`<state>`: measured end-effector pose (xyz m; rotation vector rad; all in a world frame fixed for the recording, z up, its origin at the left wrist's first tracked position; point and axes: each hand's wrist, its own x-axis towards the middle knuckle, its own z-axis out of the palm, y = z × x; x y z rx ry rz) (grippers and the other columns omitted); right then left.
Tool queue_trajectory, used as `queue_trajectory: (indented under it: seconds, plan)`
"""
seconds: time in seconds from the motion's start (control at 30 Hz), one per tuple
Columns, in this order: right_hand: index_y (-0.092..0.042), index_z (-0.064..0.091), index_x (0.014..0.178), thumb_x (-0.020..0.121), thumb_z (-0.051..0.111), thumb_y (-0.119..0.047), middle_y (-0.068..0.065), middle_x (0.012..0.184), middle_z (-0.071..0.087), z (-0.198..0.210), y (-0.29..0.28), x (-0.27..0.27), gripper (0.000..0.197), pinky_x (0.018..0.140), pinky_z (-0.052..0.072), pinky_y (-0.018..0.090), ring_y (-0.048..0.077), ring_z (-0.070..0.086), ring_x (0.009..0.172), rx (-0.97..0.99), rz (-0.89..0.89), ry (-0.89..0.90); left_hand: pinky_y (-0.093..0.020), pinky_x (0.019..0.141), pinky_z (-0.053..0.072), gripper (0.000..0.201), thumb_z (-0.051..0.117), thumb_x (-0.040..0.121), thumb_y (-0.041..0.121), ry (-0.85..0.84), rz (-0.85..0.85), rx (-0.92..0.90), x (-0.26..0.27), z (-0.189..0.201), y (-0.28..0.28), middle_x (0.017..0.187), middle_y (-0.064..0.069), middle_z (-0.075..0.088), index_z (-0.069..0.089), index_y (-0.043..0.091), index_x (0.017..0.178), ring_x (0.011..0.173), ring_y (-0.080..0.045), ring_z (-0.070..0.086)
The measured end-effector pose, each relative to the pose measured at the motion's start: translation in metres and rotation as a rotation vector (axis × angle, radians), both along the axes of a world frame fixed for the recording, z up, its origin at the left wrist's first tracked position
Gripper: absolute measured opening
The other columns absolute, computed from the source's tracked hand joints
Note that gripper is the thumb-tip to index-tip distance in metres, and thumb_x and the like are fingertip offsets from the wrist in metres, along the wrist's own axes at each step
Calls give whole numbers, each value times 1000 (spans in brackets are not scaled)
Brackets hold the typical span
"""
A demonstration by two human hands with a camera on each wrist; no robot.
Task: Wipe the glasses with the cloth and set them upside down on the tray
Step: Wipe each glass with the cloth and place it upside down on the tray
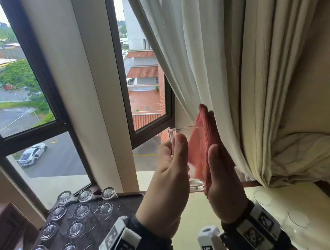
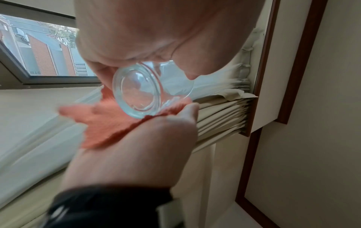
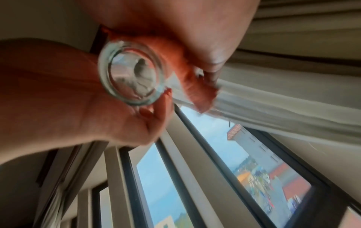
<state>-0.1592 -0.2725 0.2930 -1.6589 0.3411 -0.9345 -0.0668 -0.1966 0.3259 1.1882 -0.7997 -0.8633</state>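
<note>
We hold one glass up by the window, cloth against it.

At the lower left of the head view sits our dark tray [image 1: 127,200], carrying eleven clear glasses [image 1: 76,228] bottom-up in rows. Toward the centre, our left hand [image 1: 170,165] grips the raised glass [image 1: 181,156], thumb up its near side, rim on top and thick base below. Just right of it, our right hand [image 1: 219,172] presses the pink cloth [image 1: 203,143] flat against the glass's side, thumb straight; we cannot tell how its fingers lie behind the cloth. At the right, cream curtains [image 1: 257,72] hang above the pale tabletop [image 1: 221,203].
</note>
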Motion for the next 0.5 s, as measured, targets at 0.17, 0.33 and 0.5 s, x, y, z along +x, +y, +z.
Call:
queue_trajectory:
  seconds: [0.17,0.33,0.5]
  plan:
    - [-30,45,150,100,43,-61,-12,151,50,-9,19,5,59,112,44,38,10,51,136,-261,-63,-63,-42,94,56,56,37,104,69,60,125,42,10,-1,-8,120,-11,72,60,23,127,114,-24,70]
    - [-45,29,155,102,28,-64,1,158,42,-47,27,1,56,98,50,61,41,59,122,-339,-8,-2,-34,77,52,51,35,103,69,82,131,10,34,4,-3,123,-13,66,59,31,127,107,-22,67]
    - [-18,36,152,97,33,-63,-1,125,71,-15,-2,5,72,73,61,29,21,75,90,-6,8,-89,-32,78,64,49,39,103,63,5,-14,11,10,-9,0,96,-10,68,56,25,128,84,-17,72]
